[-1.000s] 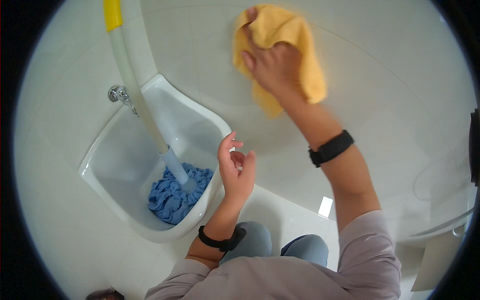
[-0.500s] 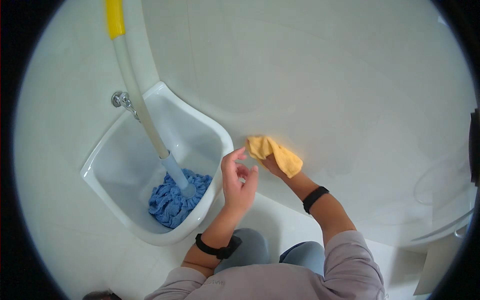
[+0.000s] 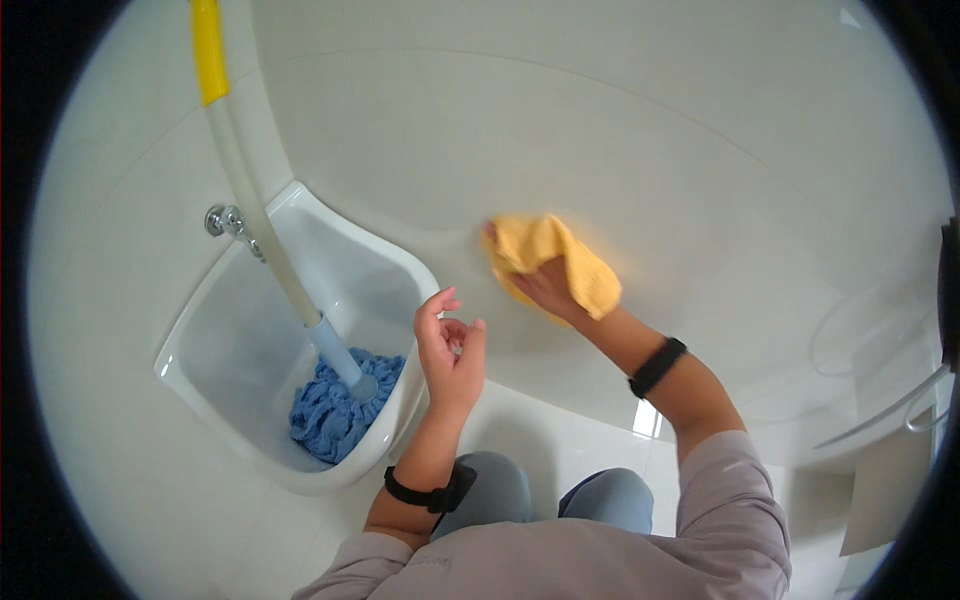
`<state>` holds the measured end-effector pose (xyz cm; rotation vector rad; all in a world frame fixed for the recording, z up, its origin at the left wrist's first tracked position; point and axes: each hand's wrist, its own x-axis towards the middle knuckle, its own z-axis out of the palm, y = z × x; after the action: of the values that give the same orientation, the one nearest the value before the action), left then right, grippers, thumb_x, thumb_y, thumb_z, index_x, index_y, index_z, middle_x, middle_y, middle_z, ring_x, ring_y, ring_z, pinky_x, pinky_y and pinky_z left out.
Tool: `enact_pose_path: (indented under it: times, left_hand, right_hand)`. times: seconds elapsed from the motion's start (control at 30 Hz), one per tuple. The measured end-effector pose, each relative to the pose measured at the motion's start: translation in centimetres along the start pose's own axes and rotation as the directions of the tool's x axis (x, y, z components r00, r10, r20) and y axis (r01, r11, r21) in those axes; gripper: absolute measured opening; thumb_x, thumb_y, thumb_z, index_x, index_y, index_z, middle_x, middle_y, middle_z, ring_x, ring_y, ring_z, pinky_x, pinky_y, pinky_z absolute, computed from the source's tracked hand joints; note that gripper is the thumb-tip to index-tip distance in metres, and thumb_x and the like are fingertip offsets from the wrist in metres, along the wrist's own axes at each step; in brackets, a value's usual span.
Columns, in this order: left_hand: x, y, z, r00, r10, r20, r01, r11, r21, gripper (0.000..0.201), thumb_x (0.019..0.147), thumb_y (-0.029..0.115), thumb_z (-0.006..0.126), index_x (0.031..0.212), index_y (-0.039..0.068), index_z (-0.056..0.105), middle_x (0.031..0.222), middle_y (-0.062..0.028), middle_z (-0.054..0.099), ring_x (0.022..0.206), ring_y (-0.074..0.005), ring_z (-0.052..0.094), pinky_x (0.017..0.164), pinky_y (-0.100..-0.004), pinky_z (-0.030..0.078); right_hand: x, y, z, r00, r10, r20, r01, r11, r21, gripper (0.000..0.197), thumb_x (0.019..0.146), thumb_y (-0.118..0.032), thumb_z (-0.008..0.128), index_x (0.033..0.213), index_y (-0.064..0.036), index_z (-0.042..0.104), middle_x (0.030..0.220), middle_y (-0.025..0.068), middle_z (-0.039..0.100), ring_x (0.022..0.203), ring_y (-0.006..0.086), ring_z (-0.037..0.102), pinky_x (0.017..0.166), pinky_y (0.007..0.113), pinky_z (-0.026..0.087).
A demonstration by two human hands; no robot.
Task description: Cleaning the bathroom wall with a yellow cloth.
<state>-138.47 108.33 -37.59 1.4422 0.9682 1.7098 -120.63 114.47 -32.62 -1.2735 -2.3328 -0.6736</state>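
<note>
A yellow cloth [image 3: 597,284] is pressed against the pale wall [image 3: 660,190] by my right hand [image 3: 548,287], whose fingers lie mostly hidden under it. My left hand [image 3: 452,358] hangs in the air by the right rim of the white mop sink [image 3: 190,330], its fingers loosely curled but apart, with nothing in them. Inside the sink rests a mop with a blue head [image 3: 335,415], a pale pole [image 3: 262,230] and a yellow grip [image 3: 208,55]; the pole leans up to the left.
A chrome tap [image 3: 232,222] sticks out from the left wall above the sink. At the right edge, a dark object [image 3: 950,290] and a curved pale basin-like rim [image 3: 880,415] stand near the wall. White floor tiles [image 3: 590,440] lie around my knees.
My right hand and the yellow cloth have moved up the wall, the cloth now spread wider. The view has shifted slightly, and my left hand stays beside the sink.
</note>
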Motion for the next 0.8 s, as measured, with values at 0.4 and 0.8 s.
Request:
enact_pose_path:
  times: [0.4,0.8]
  left_hand:
    - [-0.2,0.1,-1.1,1.0,0.028,0.008,-0.029,1.0,0.011,0.049,0.079,-0.002,0.061,0.125,0.005,0.044,0.111,-0.0084,0.046,0.07,-0.0077,0.047,0.061,-0.021,0.04]
    - [-0.4,0.4,0.5,0.999,-0.001,0.054,0.002,1.0,-0.014,0.05,0.079,-0.002,0.061,0.126,0.005,0.044,0.111,-0.0084,0.047,0.071,-0.0082,0.046,0.06,-0.0209,0.04]
  right_hand:
    - [2.8,-1.7,1.1,0.993,0.116,0.017,-0.117,0.972,0.201,0.044,0.086,-0.027,0.054,0.127,-0.011,0.046,0.117,0.0105,0.055,0.105,0.0292,0.056,0.083,0.039,0.048]
    - [-7.9,3.1,-3.1,0.967,0.191,0.167,-0.224,0.951,0.212,0.057,0.087,-0.033,0.055,0.141,-0.0253,0.036,0.13,0.0051,0.049,0.119,0.0265,0.047,0.1,0.041,0.037]
